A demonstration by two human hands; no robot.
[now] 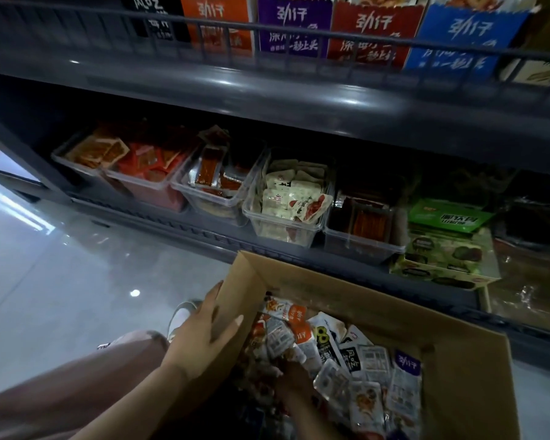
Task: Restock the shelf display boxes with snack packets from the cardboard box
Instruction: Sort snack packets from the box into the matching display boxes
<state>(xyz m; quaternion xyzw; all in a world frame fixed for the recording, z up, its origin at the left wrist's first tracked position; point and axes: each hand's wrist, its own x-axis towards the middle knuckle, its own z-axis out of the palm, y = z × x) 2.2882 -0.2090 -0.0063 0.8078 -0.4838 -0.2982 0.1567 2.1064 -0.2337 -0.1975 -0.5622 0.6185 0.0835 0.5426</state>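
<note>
In a shop aisle, low before a dark shelf (pixel 267 100), mid-restock; at far left, glossy grey floor (pixel 61 265) and a pink trouser leg (pixel 77 385); on the lower tier, first clear display box (pixel 58 157) heaped with orange-brown packets, second display box (pixel 153 192) beside it well filled with red ones; next, left hand (pixel 204 335) steadying the cardboard box (pixel 331 300), fingers laid flat on the outside of its left wall, thumb hooked over the rim, wall pinched between; behind, third display box (pixel 216 208) loosely stocked with red-brown strips; fourth display box (pixel 277 233) piled with white packets, some room seemingly left; below it, right hand (pixel 294 381) plunged among the snack packets (pixel 369 360) inside the cardboard box, fingers buried and shadowed, so impossible to tell whether closed on a packet or merely sifting; packets in white, orange, black and purple, jumbled and many, the supply far from spent; further right, fifth display box (pixel 359 249) with dark packets standing on edge, then a green printed carton (pixel 442 249) at the row's end; above, a blue carton (pixel 458 36) closing a line of branded cartons on the upper tier; by the look of it, restocking under way but nowhere near finished: nothing being carried to the shelf, picking in hand, most of the load yet to be placed.
</note>
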